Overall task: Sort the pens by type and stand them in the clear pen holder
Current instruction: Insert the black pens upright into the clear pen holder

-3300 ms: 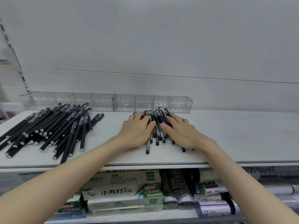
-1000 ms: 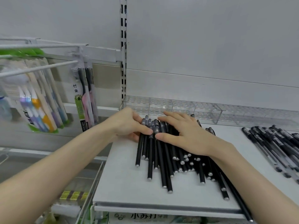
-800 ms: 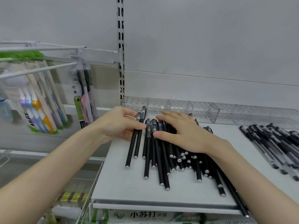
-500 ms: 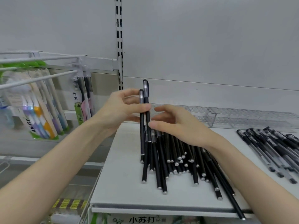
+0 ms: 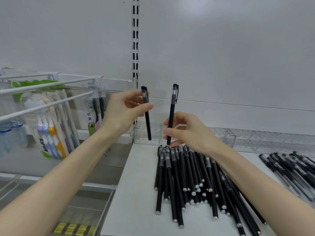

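My left hand (image 5: 124, 114) holds one black pen (image 5: 148, 123) upright, cap up, above the left end of the clear pen holder (image 5: 247, 138). My right hand (image 5: 190, 133) holds a second black pen (image 5: 171, 116) upright beside it, a short gap between the two. Both pens hang just in front of the holder's left compartments. Below my right wrist a pile of matte black pens (image 5: 190, 181) lies on the white shelf (image 5: 133, 193). A second pile of clear-barrelled pens (image 5: 293, 171) lies at the right edge.
Packaged toothbrushes (image 5: 52, 133) hang from white wire hooks (image 5: 46, 96) left of the shelf. A slotted upright (image 5: 135, 48) runs up the back wall. A wire basket (image 5: 95, 210) sits below the shelf's left edge. The holder stretches along the back wall to the right.
Both hands left the pile and rose. The two pens my left hand lifted together are now split, one in each hand, held apart and higher.
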A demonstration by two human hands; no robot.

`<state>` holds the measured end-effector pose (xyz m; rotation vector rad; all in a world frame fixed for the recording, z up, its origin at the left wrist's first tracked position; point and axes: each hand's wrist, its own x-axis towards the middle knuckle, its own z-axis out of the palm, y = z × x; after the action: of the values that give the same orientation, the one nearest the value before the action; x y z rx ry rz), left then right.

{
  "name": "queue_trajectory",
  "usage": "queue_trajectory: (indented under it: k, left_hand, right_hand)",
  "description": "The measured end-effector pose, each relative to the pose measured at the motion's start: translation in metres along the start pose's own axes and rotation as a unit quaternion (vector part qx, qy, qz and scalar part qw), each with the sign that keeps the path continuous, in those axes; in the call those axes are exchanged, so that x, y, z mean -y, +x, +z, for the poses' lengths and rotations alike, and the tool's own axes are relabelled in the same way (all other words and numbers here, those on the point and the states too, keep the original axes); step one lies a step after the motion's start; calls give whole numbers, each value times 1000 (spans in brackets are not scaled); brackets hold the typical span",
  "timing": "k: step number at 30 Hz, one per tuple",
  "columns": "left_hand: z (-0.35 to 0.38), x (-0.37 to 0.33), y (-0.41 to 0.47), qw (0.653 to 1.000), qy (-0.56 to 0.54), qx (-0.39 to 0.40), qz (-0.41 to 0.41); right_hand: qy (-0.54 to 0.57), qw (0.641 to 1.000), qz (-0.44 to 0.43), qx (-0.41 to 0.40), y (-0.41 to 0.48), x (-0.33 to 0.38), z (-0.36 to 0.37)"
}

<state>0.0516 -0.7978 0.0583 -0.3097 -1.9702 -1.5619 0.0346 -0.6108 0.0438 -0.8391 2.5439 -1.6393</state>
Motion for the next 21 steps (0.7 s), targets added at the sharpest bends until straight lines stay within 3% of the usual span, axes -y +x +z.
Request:
queue_trajectory:
  k: [4,13,21]
  left_hand:
    - [-12,17,12,997,18,-56,46]
    - [0,45,32,969,141,-82,185]
    - [-4,47,42,961,196,-49,189]
  right_hand:
    - [0,1000,-8,-22,11,-6,3]
    - [35,998,-23,-48,27,-17,7]
    - [21,997,-44,-62,29,-19,6]
